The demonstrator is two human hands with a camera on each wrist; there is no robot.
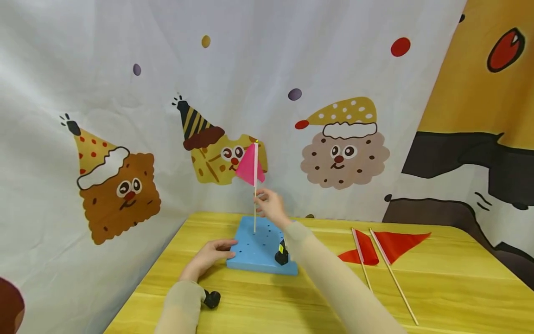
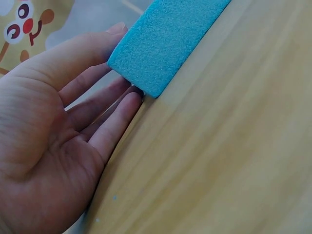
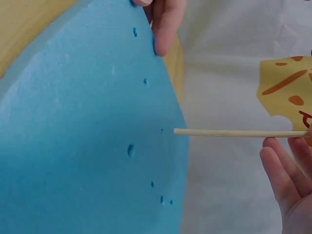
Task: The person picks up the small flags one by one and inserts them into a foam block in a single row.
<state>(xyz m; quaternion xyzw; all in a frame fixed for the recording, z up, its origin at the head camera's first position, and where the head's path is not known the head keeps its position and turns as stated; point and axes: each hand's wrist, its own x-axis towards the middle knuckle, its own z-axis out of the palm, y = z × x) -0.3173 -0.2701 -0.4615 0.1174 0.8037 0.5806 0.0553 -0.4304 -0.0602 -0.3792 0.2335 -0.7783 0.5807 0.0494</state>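
Right grip (image 1: 270,207) nearly closed, pinching stick (image 3: 234,133) of pink flag (image 1: 246,170); left grip (image 1: 211,255) slack against block (image 1: 258,266); high pinch could let stick sway, tip (image 3: 177,131) missing hole (image 3: 162,130)

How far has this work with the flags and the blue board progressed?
Ready: the blue board lies on the table, the left hand touching its edge; no flag visibly stands in it. In hand: the right hand pinches the stick of the pink flag, its lower end visible, not inserted. Probably left: planting this flag, perhaps then the two red flags lying at right.
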